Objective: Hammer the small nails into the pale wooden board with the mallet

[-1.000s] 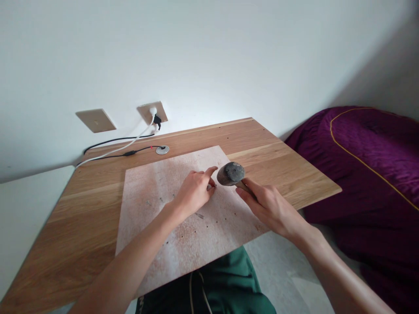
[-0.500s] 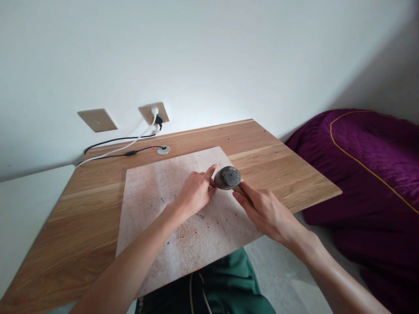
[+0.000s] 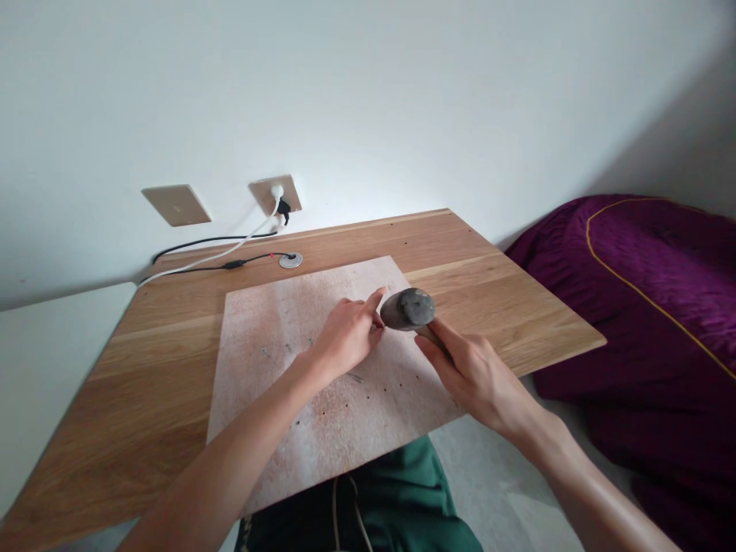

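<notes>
My right hand (image 3: 474,372) is wrapped round the short handle of a mallet (image 3: 408,309) with a dark grey, cylindrical head. The head is raised over the board, right beside the fingertips of my left hand (image 3: 350,330). My left hand rests on a pale, mottled board (image 3: 258,318) with its thumb and fingers pinched together; whatever they hold is hidden by the fingers and the mallet head. Small nails (image 3: 265,351) stand in the board left of my left hand. Loose nails (image 3: 355,377) lie just below it, and a row of small dark holes crosses the near part.
The board lies on a wooden desktop (image 3: 506,284) against a white wall. Black and white cables (image 3: 230,249) run from a wall socket (image 3: 274,195) to the left; a round cable grommet (image 3: 290,261) sits behind the board. A purple cloth-covered form (image 3: 644,284) stands on the right.
The mallet head has shifted slightly right and tilted, away from my left fingertips. My left hand keeps its pinch in nearly the same place. The whole view has shifted slightly.
</notes>
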Tool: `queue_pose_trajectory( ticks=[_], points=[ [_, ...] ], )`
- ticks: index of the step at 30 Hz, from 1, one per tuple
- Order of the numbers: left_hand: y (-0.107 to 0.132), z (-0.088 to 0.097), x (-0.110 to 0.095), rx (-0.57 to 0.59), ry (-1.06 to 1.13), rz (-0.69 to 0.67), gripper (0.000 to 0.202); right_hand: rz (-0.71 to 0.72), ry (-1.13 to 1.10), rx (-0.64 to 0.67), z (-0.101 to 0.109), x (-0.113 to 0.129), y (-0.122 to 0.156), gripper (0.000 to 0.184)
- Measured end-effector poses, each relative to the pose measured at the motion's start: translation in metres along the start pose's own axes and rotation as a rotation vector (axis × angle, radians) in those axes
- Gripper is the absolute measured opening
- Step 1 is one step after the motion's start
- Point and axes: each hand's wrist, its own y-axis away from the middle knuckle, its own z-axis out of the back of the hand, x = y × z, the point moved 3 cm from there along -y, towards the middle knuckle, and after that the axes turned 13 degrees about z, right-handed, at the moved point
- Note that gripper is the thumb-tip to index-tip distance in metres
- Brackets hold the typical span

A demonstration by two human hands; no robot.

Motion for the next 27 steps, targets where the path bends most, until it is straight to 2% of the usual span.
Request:
queue_pose_trajectory(
  ticks=[6, 17, 27],
  points=[
    [0.0011, -0.0007, 0.0006, -0.024, -0.024, 0.023, 0.064, 0.025, 0.050, 0.101, -0.0038, -0.0040, 0.0008, 0.034],
    [0.0015, -0.0031, 0.0011, -0.032, -0.004, -0.027, 0.067, 0.034, 0.049, 0.026, 0.0003, -0.0024, 0.0049, 0.031],
    [0.0012, -0.0024, -0.0006, -0.011, -0.032, -0.024, 0.065, 0.020, 0.065, 0.071, -0.0006, -0.0036, 0.0017, 0.033]
  ],
)
